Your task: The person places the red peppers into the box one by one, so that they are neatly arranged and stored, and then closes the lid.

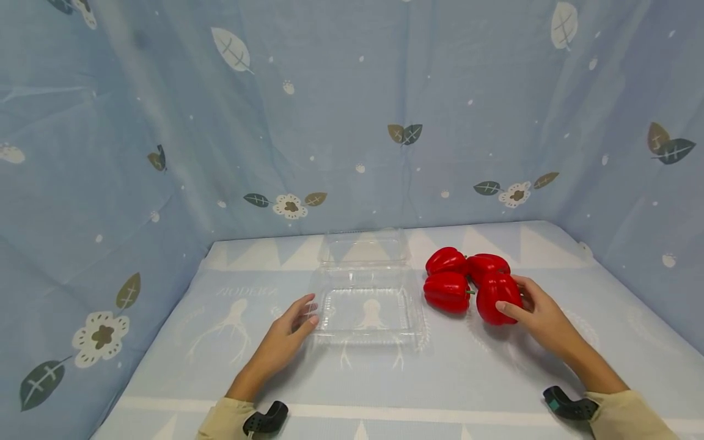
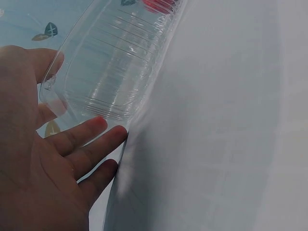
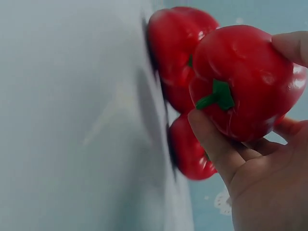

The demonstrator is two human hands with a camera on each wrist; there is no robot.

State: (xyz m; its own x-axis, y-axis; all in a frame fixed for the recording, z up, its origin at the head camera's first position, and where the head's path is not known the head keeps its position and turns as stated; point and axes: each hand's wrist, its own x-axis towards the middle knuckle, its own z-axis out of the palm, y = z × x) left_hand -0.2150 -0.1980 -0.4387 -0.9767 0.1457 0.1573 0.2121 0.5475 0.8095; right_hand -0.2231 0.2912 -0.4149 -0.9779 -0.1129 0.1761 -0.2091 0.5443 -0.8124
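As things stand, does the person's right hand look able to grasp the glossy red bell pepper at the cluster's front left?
Probably not yet: the right hand already holds another glossy red bell pepper, which would likely need setting down first. Nothing appears to cover the front-left pepper.

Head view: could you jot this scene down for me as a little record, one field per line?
Right hand: holds a red pepper
Other peppers: three red peppers, grouped beside the held one
Container: clear plastic, lid open, left of the peppers
Left hand: at the container's left edge, fingers relaxed
Surface: table with a pale patterned cover
Backdrop: blue cloth with leaves and flowers
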